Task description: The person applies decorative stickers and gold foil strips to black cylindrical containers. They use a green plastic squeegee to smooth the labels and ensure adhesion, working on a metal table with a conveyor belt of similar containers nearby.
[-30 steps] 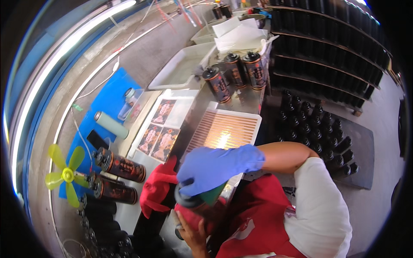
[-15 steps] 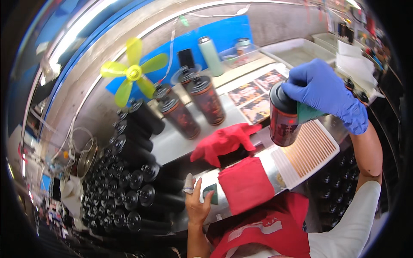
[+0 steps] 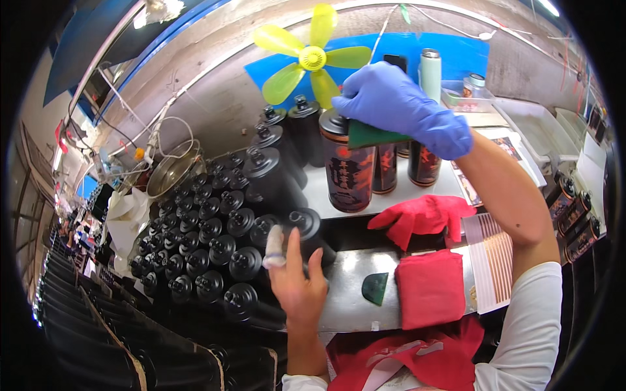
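head view: steel bench (image 3: 352,296); right hand (image 3: 398,104) fingers grip decorated bottle (image 3: 349,169), left hand (image 3: 297,280) fingers spread.

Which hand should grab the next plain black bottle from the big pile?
Probably the left hand. It already rests on a black bottle at the pile's edge. The right hand, in a blue glove, is busy holding a green pad on the labelled bottle, farther away.

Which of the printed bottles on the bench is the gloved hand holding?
The front one, nearest the person: the right hand grips this printed bottle at its top; the others stand behind it, untouched.
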`<state>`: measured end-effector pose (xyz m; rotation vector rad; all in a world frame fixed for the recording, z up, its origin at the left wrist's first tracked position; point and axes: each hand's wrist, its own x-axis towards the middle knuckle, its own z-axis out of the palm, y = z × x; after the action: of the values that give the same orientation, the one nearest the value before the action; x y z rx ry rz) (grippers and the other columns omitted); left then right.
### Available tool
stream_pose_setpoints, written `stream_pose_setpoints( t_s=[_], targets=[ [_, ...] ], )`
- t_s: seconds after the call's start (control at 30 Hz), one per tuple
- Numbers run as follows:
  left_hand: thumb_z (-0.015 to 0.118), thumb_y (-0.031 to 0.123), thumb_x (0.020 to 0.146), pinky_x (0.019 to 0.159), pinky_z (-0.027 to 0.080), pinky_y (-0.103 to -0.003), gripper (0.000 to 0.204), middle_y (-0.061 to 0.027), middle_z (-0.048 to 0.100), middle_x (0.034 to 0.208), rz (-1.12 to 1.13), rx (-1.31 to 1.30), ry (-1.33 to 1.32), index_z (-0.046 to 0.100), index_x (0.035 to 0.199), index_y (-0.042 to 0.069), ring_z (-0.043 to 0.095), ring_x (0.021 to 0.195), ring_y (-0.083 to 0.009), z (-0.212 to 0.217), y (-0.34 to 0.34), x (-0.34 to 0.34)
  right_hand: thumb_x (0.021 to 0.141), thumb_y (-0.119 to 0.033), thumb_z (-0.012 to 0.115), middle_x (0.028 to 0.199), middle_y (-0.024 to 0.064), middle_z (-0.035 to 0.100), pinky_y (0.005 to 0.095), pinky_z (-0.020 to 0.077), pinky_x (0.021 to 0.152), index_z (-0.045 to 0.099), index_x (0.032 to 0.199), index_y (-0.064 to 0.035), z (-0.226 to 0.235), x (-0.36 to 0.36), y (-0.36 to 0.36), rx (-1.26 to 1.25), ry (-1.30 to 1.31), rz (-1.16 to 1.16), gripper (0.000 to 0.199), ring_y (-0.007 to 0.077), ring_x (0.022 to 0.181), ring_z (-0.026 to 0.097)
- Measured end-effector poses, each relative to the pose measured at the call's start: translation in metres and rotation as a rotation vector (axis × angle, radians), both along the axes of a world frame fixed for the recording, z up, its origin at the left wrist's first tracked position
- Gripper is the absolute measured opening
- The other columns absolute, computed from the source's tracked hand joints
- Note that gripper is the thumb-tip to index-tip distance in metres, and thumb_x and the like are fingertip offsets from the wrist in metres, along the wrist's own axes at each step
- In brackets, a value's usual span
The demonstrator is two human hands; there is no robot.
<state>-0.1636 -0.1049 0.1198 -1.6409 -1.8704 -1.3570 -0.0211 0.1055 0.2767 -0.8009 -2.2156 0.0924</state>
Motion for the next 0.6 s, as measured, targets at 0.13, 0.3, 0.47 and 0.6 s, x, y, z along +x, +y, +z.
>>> stream_pose_setpoints(
  t_s=[0.13,0.3,0.47,0.6],
  targets=[
    [0.067,0.016,0.082,0.081,0.044,-0.044,0.041,-0.024,0.057,0.108,0.164,-0.354,-0.047,0.052,0.117,0.003,0.055,0.097,-0.0408,0.004,0.036,-0.003,0.08,-0.031,0.06,0.068,0.0168,0.064,0.0401,0.0519,0.066,0.069,0.074,-0.0033,-0.02,-0.045,0.024,-0.012,-0.206,-0.114,0.03,0.0326,0.066,0.064],
    [0.067,0.019,0.082,0.071,0.047,-0.044,0.027,-0.0173,0.06,0.096,0.254,-0.461,0.031,0.057,0.102,0.005,0.059,0.088,-0.0357,-0.002,0.054,-0.019,0.08,-0.034,0.058,0.071,0.0179,0.065,0.0422,0.0522,0.069,0.069,0.075,-0.0027,-0.047,-0.079,0.051,-0.051,-0.264,-0.153,0.033,0.0347,0.07,0.065],
    [0.067,0.021,0.081,0.07,0.047,-0.042,0.018,-0.0131,0.058,0.088,0.292,-0.445,0.218,0.06,0.089,0.006,0.058,0.086,-0.0327,-0.01,0.061,-0.023,0.082,-0.033,0.059,0.072,0.0194,0.065,0.0432,0.0515,0.067,0.069,0.081,-0.0022,-0.056,-0.077,0.057,-0.053,-0.238,-0.085,0.032,0.0364,0.07,0.064],
    [0.067,0.018,0.08,0.067,0.045,-0.044,0.017,-0.013,0.056,0.084,0.125,-0.296,0.21,0.057,0.079,0.004,0.056,0.083,-0.0338,-0.016,0.053,-0.015,0.084,-0.03,0.059,0.075,0.0183,0.065,0.0423,0.0508,0.065,0.067,0.087,-0.002,-0.042,-0.038,0.019,-0.03,-0.264,0.0,0.029,0.0366,0.07,0.063]
  ],
)
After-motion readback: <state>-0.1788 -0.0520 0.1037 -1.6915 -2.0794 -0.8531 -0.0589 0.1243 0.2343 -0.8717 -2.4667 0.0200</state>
